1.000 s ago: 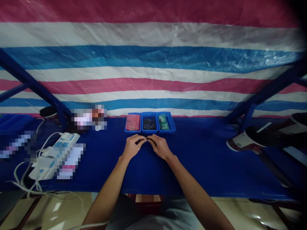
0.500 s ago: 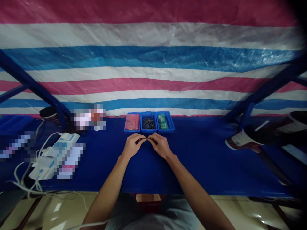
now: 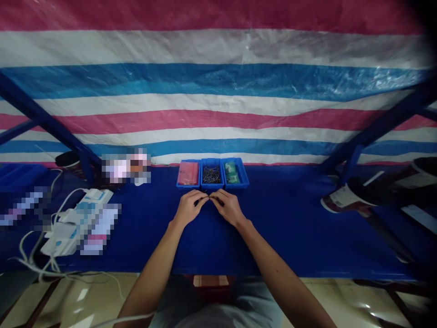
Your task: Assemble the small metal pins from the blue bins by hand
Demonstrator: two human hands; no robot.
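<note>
From the head view, the only one I have, I look down on two bare hands meeting over the blue bench (image 3: 290, 228). The left hand (image 3: 187, 208) is closed to a pinch, and the right hand (image 3: 229, 209) mirrors it, their fingertips coming together on a small dark piece (image 3: 209, 197). It is too small for me to name; I can't tell whether the dark patches under the curled fingers are more pieces or shadow.

The piece is just on the near side of three blue bins, which stand side by side. The left bin (image 3: 188, 186) holds pink packets (image 3: 188, 173), the middle bin (image 3: 212, 186) loose slender metal pieces (image 3: 211, 174), and the right bin (image 3: 243, 174) green packets (image 3: 232, 172).

I judge the dark piece light and stiff, if it is like the metal ones: hard to damage, but smooth and easy to lose. I would take it by its ends, between thumb and forefinger pads, without squeezing hard. The packets look thin and soft, probably slippery; I would take those by an edge.
</note>
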